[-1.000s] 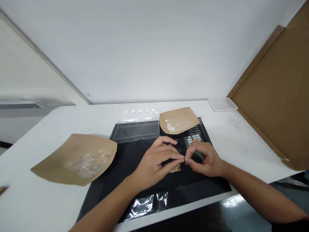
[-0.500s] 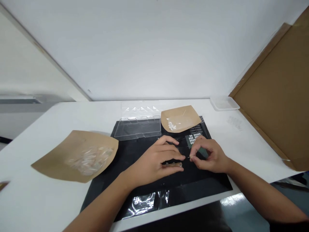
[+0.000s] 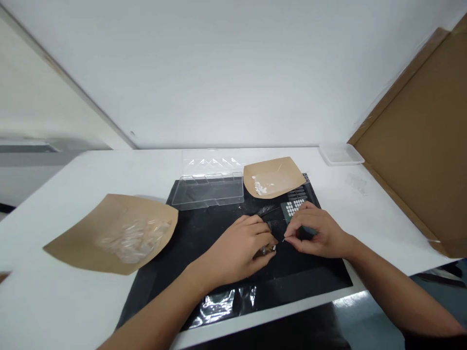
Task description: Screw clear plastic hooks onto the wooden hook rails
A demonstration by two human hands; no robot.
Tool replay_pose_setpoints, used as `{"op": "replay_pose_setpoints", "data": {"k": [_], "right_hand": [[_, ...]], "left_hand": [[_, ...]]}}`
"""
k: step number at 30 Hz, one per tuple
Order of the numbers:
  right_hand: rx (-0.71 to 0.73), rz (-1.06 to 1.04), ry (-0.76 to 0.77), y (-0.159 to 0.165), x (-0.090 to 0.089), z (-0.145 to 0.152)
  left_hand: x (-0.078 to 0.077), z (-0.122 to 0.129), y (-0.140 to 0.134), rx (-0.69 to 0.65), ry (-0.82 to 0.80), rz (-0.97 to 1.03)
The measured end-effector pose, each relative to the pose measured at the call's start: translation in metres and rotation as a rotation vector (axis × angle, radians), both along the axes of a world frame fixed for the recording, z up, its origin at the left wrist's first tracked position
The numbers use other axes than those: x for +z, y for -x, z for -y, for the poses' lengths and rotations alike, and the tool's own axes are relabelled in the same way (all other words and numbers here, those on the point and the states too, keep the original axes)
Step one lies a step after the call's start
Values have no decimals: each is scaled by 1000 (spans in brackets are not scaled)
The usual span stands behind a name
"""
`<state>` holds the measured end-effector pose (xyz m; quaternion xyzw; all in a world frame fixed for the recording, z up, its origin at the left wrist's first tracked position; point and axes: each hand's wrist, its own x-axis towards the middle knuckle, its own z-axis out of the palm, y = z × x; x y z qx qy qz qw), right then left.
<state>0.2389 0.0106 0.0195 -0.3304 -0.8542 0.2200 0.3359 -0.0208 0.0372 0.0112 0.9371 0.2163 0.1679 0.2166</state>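
Note:
My left hand (image 3: 243,248) is curled low over the black mat (image 3: 222,221), fingers closed round a small clear piece (image 3: 269,249) with a white bit at its tip. Most of that piece is hidden by the fingers. Just to the right, my right hand (image 3: 316,232) pinches a thin pale sliver (image 3: 283,239) between thumb and forefinger, its end pointing toward the left hand. Partly behind the right hand lies a dark green sheet of white oval stickers (image 3: 294,208).
A brown paper tray (image 3: 273,176) holds small white bits. At left, a larger brown paper tray (image 3: 83,233) holds clear plastic pieces. A clear plastic case (image 3: 207,192) lies open behind the mat. A shallow translucent tub (image 3: 341,154) stands near the cardboard panel (image 3: 419,141).
My left fingers, spread a moment ago, have curled closed round the small clear piece. The right hand keeps its pinch on the sliver, which is now tilted differently.

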Motion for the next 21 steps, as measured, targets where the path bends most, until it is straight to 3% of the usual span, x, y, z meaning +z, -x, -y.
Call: {"op": "replay_pose_setpoints", "data": {"k": [21], "right_hand": [[88, 42, 44, 4, -9, 1]], "left_hand": [[-5, 10, -4, 96, 90, -48]]}}
